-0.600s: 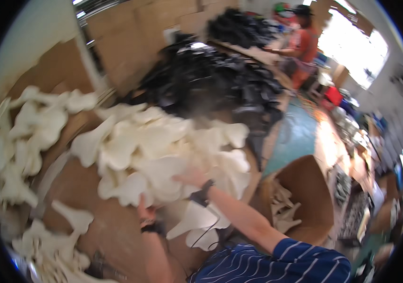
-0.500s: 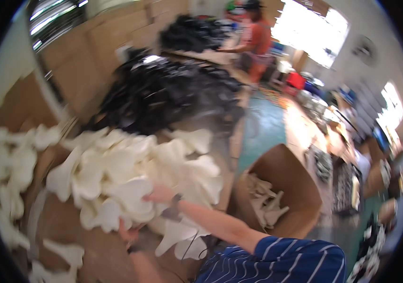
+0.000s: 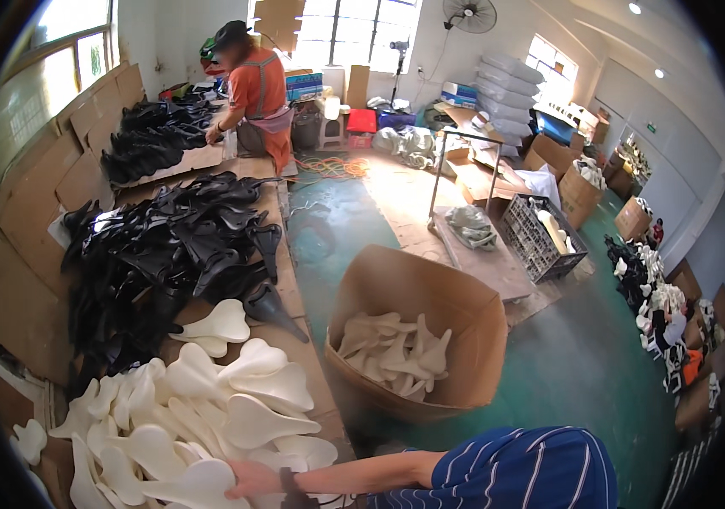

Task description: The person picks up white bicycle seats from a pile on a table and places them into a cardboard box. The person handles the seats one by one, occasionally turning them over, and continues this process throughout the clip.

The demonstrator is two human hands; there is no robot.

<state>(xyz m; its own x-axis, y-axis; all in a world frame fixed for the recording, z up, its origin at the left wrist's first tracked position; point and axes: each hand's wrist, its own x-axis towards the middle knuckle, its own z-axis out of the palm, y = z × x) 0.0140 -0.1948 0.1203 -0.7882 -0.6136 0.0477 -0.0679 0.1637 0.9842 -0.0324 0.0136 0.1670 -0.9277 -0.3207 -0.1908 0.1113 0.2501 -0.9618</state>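
My view has swung up off the bench; my right hand [image 3: 254, 480] now grips a white saddle-shaped piece [image 3: 197, 485] beside the open brown cardboard box [image 3: 464, 339]. My left hand is out of sight.

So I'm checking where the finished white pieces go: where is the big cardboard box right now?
In the head view the cardboard box sits on the green floor at centre, right of the bench's white pile, partly filled with white pieces.
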